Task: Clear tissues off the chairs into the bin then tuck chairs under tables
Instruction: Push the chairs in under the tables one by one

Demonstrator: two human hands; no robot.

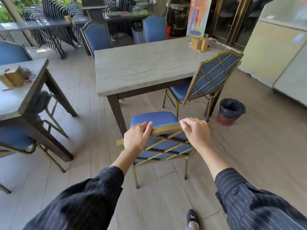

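Low in the centre of the frame stands the chair [159, 130], blue padded seat and gold lattice back, its seat just short of the near edge of the table [141, 68] and not yet under it. Both hands are on the top rail: the left hand [137, 136] wraps the left end, fingers curled over the front; the right hand [195, 131] is closed around the right end, thumb behind. Good spot to hold, I'd say: the rail is rigid metal, so a push there should go straight through the frame. The chair looks light to moderate in weight, stiff, nothing fragile. Its thin legs may drag or catch on the plank floor [166, 205], so a slight lift or an even two-handed push seems wise. The seat shows no tissue.

Moving outward, a second chair [207, 80] at centre right sits angled, partly under the table. The bin [230, 112], black-lined, stands on the floor at right, well apart. A wooden holder [199, 44] rests on the table's far corner.
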